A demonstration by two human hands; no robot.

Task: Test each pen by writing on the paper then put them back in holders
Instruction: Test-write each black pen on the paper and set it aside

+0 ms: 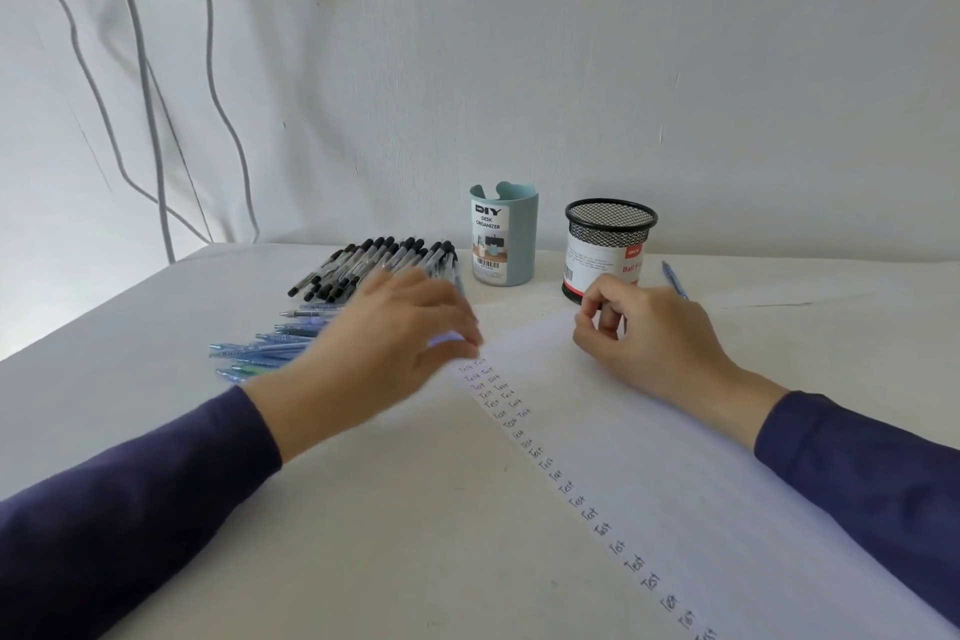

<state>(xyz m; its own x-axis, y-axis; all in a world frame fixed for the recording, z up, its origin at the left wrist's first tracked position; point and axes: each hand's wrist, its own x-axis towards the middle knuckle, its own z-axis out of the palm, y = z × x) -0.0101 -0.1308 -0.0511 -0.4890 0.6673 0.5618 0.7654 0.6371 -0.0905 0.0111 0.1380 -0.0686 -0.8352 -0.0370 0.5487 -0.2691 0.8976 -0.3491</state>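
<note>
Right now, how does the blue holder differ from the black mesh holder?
The blue holder has solid walls and a notched rim; the black mesh holder is see-through, with an even rim. The blue holder is narrower; the black mesh holder is wider. Both stand upright, carry labels, and nothing sticks out.

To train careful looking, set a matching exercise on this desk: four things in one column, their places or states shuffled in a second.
Things:
1 mesh holder
2 blue pen
3 capped pens
4 paper

Places or states:
A has "Test" written down it
B held by the right hand
C lie left of the blue holder
D stands right of the blue holder

Pairs: 1-D; 2-B; 3-C; 4-A
</note>
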